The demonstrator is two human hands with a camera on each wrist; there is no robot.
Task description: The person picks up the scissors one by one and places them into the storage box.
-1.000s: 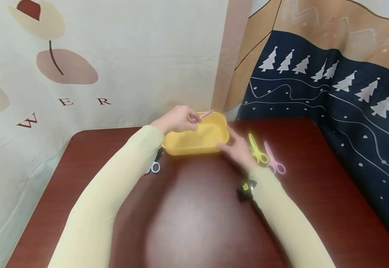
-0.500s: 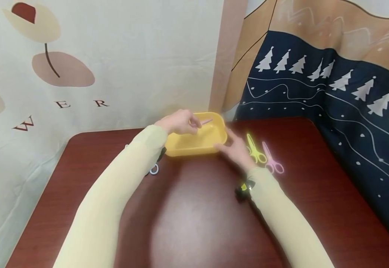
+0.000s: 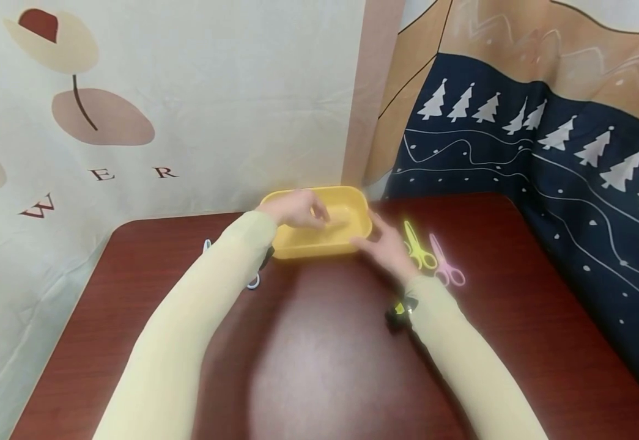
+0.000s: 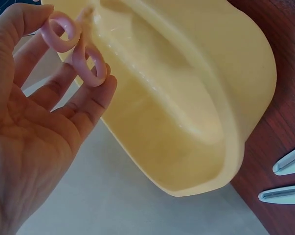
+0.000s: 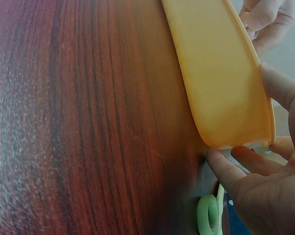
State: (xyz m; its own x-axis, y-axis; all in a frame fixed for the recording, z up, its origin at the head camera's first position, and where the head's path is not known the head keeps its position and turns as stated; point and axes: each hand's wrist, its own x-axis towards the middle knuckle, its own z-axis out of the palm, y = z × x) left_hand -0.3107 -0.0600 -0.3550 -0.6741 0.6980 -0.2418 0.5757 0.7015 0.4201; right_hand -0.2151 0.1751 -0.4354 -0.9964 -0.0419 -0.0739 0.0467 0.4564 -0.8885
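Note:
My left hand (image 3: 299,209) reaches over the yellow plastic tub (image 3: 319,250) from the left, its fingertips inside the rim. In the left wrist view it pinches the loop handles of pink scissors (image 4: 79,57), thumb on one loop and fingers behind; the blades point down into the tub and are mostly hidden. At the tub's right end, my right hand (image 3: 386,247) grips the wall. The right wrist view shows its thumb (image 5: 279,85) at the rim and its other fingers round the lower edge.
Yellow-green scissors (image 3: 421,250) and a second pair of pink scissors (image 3: 446,264) lie right of the tub. Pale blue scissors (image 3: 253,282) are partly hidden beneath the left forearm. Printed cloth (image 3: 253,98) hangs along the table's back edge.
The left hand has lowered the pink scissors from above the rim down into the tub, and they no longer show in the head view. The right hand keeps its grip on the tub.

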